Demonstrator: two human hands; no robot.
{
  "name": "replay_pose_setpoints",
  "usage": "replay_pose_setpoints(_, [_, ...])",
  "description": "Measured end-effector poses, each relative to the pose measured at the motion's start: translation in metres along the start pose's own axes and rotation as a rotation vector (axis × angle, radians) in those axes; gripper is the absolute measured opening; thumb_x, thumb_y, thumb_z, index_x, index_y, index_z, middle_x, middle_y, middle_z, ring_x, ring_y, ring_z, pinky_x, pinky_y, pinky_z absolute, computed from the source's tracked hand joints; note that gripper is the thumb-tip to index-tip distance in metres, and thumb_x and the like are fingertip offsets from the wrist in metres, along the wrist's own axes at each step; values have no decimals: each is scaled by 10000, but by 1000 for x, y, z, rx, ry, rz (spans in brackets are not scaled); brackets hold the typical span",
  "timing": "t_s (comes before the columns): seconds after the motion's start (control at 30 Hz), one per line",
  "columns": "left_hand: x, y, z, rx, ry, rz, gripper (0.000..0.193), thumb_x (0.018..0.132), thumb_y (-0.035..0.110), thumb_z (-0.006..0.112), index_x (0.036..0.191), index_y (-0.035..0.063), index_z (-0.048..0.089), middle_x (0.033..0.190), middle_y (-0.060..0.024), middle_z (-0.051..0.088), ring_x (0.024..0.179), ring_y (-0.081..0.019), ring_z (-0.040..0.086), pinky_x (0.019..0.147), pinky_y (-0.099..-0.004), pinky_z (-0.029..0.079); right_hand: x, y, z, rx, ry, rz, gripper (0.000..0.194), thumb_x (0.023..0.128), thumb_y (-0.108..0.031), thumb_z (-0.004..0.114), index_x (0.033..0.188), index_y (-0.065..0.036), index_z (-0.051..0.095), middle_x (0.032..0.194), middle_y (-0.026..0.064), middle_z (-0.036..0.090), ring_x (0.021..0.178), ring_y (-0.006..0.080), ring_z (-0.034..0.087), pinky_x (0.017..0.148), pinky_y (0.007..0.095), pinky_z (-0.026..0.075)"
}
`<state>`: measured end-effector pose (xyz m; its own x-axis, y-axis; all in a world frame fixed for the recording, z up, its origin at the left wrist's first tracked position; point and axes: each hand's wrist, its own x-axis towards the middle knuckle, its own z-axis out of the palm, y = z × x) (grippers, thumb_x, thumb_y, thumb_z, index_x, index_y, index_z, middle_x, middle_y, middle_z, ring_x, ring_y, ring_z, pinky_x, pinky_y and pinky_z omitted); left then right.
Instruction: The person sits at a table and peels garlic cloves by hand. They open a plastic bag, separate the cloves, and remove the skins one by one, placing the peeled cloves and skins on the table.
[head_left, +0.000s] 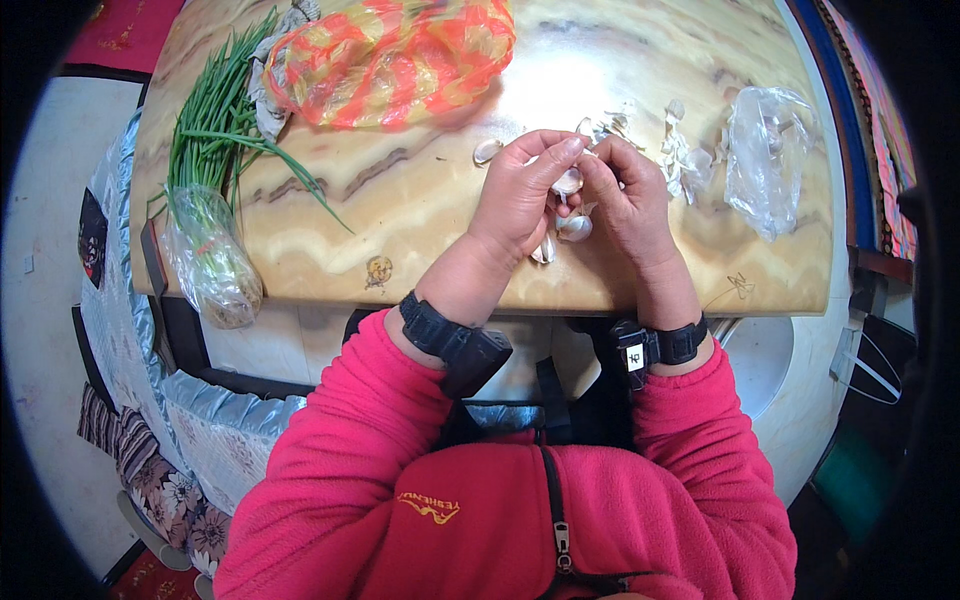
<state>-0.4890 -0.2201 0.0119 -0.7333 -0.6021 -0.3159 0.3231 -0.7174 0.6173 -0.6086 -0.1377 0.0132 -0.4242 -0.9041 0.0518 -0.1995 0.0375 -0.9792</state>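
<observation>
My left hand (519, 187) holds a garlic clove (568, 181) between thumb and curled fingers, above the near part of the marble-patterned table (420, 247). My right hand (636, 199) meets it there, its thumb and forefinger pinched at the clove's upper edge. The fingers partly hide the clove. Beneath the hands lie a purplish garlic clove (575, 228) and some paler cloves (545, 250). One more unpeeled clove (487, 151) rests just left of my left hand, and another clove (585, 127) shows beyond the fingertips.
Papery garlic skins (681, 161) are scattered right of my hands, beside a clear plastic bag (771, 169). A red-and-yellow striped plastic bag (397, 64) and a grey cloth (268, 97) lie at the back. On the left, bagged green onions (206, 157) overhang the table's front edge.
</observation>
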Motion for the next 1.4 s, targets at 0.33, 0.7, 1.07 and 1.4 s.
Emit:
replay_pose_setpoints(0.33, [-5,-6,7,237,35,136,147,918,153,609,1007,36,609,825,-29,607,586,-64,538,449,-182,418,0,-7,2,-335,142,-185,312,941,-275,528,746,-44,604,648,143,588,569,302,589,528,356,456])
replay_pose_setpoints(0.7, [-7,-7,-1,-171,-136,-90,155,939,163,560,1041,49,586,713,-46,548,497,-117,506,412,-220,357,-5,-5,2,-179,112,-224,393,982,-272,434,714,-20,571,577,87,549,507,195,550,505,334,440])
replay_pose_setpoints(1.07, [-5,-8,-6,-514,-370,-254,211,969,203,508,1108,63,583,704,-24,492,505,-111,452,435,-226,337,-3,8,-5,207,6,-25,393,982,-286,464,688,-31,519,637,-26,490,612,70,425,559,242,374])
replay_pose_setpoints(1.4, [0,8,-13,-188,-35,-156,232,940,161,554,1136,37,553,776,-44,531,556,-111,482,442,-213,358,14,10,-49,-815,261,-42,260,810,-300,682,810,-45,628,642,100,585,587,272,578,548,380,451])
